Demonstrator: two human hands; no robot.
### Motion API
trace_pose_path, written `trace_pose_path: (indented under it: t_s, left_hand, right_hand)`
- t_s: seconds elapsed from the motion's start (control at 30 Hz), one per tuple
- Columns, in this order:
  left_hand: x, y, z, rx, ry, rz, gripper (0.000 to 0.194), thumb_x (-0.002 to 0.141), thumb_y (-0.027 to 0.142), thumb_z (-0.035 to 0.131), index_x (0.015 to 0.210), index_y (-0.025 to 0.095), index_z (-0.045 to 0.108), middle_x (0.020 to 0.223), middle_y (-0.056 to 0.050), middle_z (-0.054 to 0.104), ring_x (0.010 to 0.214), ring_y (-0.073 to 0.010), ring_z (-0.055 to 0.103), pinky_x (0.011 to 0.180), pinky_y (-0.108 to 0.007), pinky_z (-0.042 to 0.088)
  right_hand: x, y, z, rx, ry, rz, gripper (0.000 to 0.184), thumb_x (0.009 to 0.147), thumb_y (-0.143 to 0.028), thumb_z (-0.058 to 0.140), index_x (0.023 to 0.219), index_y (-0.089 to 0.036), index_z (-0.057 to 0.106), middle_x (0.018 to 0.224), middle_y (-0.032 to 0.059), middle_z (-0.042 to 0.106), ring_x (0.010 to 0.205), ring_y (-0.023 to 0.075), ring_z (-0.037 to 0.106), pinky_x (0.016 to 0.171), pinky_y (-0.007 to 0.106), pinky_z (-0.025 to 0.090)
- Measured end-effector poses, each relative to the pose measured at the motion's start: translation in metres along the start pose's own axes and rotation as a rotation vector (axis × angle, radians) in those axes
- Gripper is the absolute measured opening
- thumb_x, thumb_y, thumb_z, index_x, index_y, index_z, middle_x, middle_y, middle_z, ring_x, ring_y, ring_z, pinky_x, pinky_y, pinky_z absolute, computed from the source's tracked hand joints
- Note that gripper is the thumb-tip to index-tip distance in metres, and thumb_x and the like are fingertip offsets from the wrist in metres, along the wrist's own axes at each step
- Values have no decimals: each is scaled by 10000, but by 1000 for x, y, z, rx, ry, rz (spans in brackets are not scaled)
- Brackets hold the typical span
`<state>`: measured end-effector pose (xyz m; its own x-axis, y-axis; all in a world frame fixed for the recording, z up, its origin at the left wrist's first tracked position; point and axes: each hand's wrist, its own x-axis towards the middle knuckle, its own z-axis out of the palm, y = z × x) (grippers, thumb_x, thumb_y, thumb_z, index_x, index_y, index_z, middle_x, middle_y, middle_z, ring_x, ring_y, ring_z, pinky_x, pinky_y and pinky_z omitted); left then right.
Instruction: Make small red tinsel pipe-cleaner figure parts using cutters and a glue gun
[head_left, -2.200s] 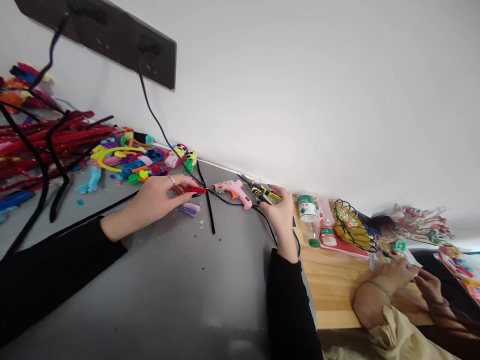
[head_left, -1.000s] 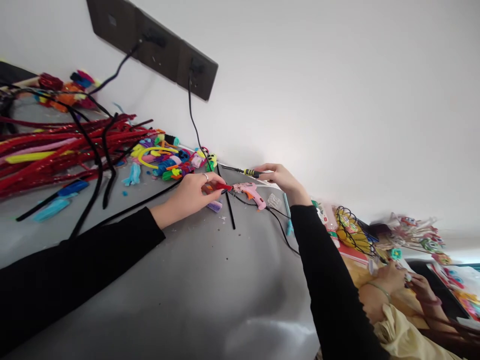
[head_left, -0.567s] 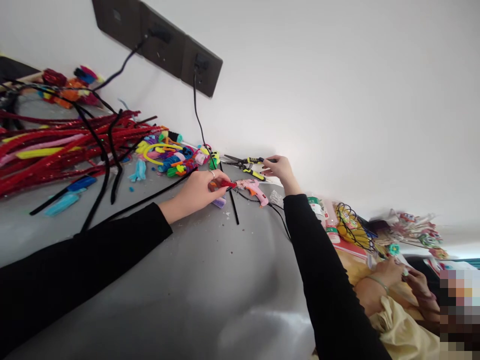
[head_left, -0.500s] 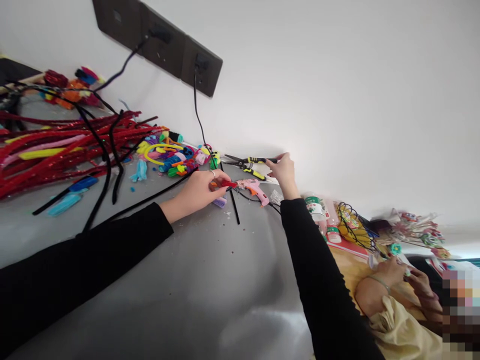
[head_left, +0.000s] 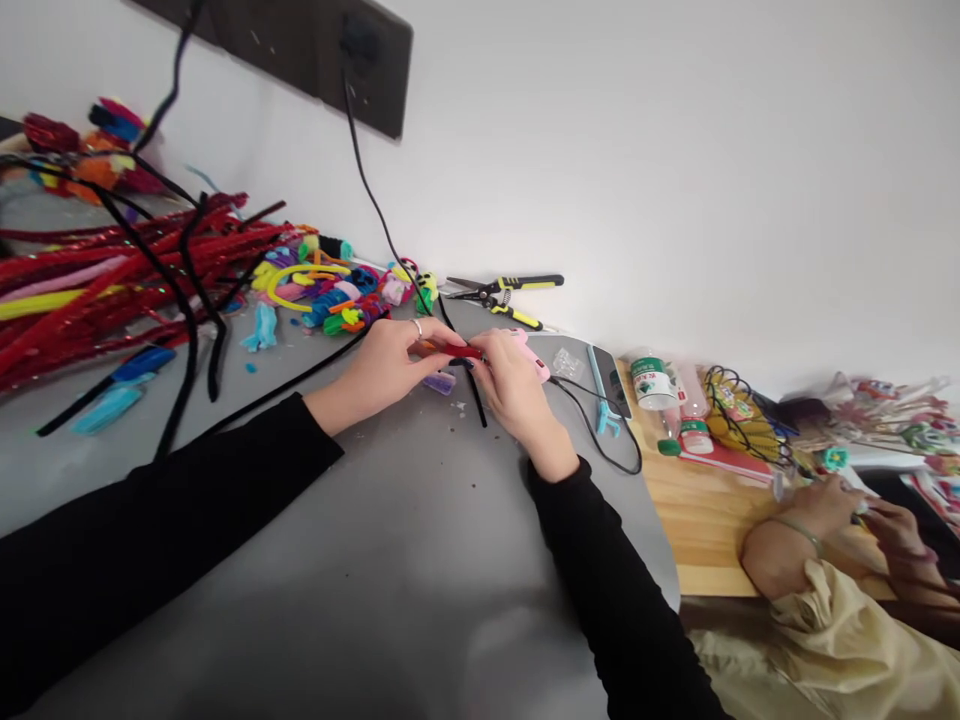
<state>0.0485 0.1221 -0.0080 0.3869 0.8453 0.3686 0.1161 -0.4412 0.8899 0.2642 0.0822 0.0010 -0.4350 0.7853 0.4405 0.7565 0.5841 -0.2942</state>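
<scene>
Between my two hands is a short piece of red fuzzy pipe cleaner. My left hand, a ring on one finger, pinches its left end, and a bit of orange shows by the fingers. At the right end, my right hand has closed its thumb and fingers on the same piece. A pink glue gun lies just behind the right hand, partly hidden by it. Black-and-yellow pliers rest by the wall with their jaws apart. Below the hands lies a small purple piece.
Red tinsel pipe cleaners and a heap of colourful fuzzy pieces cover the left side. A cord hangs from the wall socket. At right are a phone, bottles and another person's hands.
My right hand has left the pliers' handles and come down left to the red pipe cleaner piece. The pliers stay by the wall. The view has shifted, showing the phone.
</scene>
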Motion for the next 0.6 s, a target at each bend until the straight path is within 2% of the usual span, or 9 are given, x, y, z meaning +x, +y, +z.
trace_pose_path:
  t_s: [0.1, 0.2, 0.27, 0.33, 0.4, 0.5, 0.6]
  left_hand:
    - [-1, 5, 1, -21, -10, -34, 293, 894, 420, 724, 1029, 171, 802, 1028, -88, 839, 910, -249, 790, 900, -390, 663]
    - [-1, 7, -1, -34, -59, -46, 368, 868, 428, 759, 1136, 177, 770, 1109, -98, 831, 989, -263, 790, 913, -379, 657]
    - [0, 6, -3, 3, -87, -27, 406, 922, 474, 702, 1196, 177, 742, 1155, -108, 816, 1003, -262, 784, 883, -364, 653]
    - [0, 3, -4, 104, -113, 30, 411, 1007, 501, 573, 1196, 170, 727, 1144, -113, 804, 951, -250, 776, 840, -353, 639]
    - [1, -1, -5, 231, -143, 126, 414, 1057, 474, 465, 1174, 167, 716, 1128, -119, 791, 954, -253, 761, 867, -363, 617]
    - [0, -7, -4, 350, -152, 249, 375, 1089, 405, 391, 1130, 177, 685, 1106, -123, 763, 1012, -266, 728, 933, -377, 576]
    - [-1, -10, -2, 398, -118, 287, 333, 1101, 373, 369, 1040, 199, 647, 1001, -103, 723, 929, -255, 687, 869, -362, 549]
  right_hand:
    - [0, 6, 2, 45, 3, 7, 307, 1166, -362, 347, 1152, -221, 620, 1066, 119, 697, 998, 262, 643, 895, 396, 530]
    - [-2, 8, 4, 122, 47, 15, 311, 1174, -371, 341, 1133, -226, 612, 1039, 103, 697, 963, 242, 649, 871, 373, 525]
    - [-3, 7, 5, 161, 72, 32, 305, 1177, -382, 340, 1128, -234, 602, 1030, 90, 697, 938, 228, 652, 849, 358, 520]
    - [-3, 5, 6, 189, 83, 42, 299, 1178, -387, 337, 1122, -239, 591, 1012, 77, 693, 903, 216, 645, 823, 347, 509]
    - [-3, 2, 6, 213, 76, 37, 296, 1176, -384, 338, 1109, -234, 584, 995, 72, 686, 881, 212, 634, 806, 341, 497]
    - [-3, -4, 8, 224, 57, 30, 313, 1176, -387, 320, 1098, -223, 575, 998, 77, 684, 884, 215, 627, 802, 342, 484]
    - [-3, -10, 11, 212, 42, 35, 340, 1181, -413, 280, 1126, -224, 558, 1022, 79, 690, 900, 219, 636, 793, 339, 486]
